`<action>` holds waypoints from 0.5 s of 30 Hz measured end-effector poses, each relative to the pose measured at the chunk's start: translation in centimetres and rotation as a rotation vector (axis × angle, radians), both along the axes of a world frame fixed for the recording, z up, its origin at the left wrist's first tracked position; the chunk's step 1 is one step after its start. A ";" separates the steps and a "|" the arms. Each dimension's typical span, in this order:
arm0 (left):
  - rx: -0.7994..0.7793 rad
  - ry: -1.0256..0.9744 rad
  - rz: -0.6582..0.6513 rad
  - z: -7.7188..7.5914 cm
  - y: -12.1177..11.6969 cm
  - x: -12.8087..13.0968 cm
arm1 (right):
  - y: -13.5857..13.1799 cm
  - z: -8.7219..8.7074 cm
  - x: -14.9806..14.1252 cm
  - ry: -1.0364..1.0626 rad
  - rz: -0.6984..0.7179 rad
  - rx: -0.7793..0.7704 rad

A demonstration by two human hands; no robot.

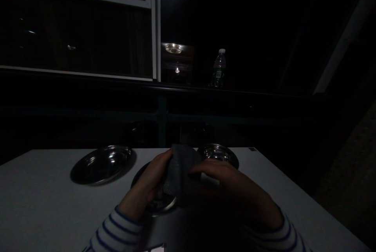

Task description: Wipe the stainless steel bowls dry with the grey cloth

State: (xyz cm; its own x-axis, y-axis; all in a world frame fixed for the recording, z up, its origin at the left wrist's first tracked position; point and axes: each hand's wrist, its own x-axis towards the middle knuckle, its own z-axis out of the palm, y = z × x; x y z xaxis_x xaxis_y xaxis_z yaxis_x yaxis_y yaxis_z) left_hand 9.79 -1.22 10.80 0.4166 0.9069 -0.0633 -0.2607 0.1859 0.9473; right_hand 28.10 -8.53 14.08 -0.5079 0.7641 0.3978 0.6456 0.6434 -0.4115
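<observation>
A dark grey cloth (180, 169), with a fine dotted texture, is held up between my two hands in front of me. My left hand (155, 171) is closed on its left side, with the fingers mostly hidden behind the fabric. From the right, my right hand (221, 175) curls its fingers against the cloth, thumb side up; the lower fingers are lost in shadow. Just below and behind my left hand lies a shiny metal bowl (161, 206), partly covered by the hand and the cloth.
A wide metal bowl (100, 167) stands tilted-looking at the left on the white table (38, 201). Another metal bowl (221, 152) is behind my right hand. A plastic bottle (219, 69) stands on the dark window ledge (188, 87). The room is very dim.
</observation>
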 end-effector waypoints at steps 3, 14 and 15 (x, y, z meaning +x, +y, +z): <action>0.022 0.017 -0.034 0.5 -0.4 -0.2 | 0.8 -0.6 0.0 0.132 -0.178 0.127; 0.106 0.170 -0.101 0.8 -0.7 -0.9 | 2.3 -0.7 0.1 0.353 -0.374 -0.093; 0.117 0.210 -0.085 0.7 -0.5 -1.0 | 2.3 -0.7 0.3 0.411 -0.369 -0.138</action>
State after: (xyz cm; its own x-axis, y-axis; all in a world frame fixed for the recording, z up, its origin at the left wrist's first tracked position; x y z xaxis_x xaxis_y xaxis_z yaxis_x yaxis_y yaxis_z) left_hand 8.74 -1.76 11.52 0.4803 0.8755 -0.0528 -0.0442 0.0843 0.9955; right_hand 28.39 -6.25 13.36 -0.0218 0.9205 0.3902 0.5866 0.3278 -0.7406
